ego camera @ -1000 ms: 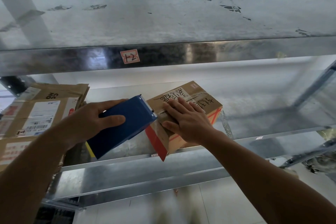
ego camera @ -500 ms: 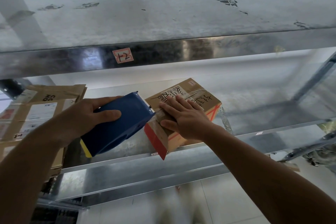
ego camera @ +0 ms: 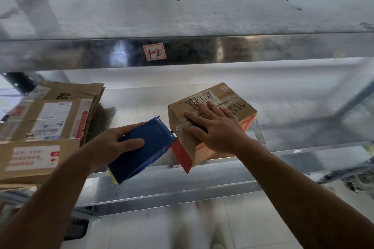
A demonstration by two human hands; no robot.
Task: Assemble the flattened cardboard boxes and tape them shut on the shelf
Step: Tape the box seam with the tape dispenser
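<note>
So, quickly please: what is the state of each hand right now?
Left hand: closed around the blue tape dispenser, holding it.
Right hand: open, fingers straight, pressing flat on top of the cardboard box.

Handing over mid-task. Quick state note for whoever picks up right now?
Left hand grips the blue tape dispenser, nose against the near end face of the assembled box.
Right hand lies flat on the box top.
Box sits at the front edge of the shelf; clear tape runs along its top seam.
Left to do: cut the tape, then assemble the flattened boxes stacked at left.
</note>
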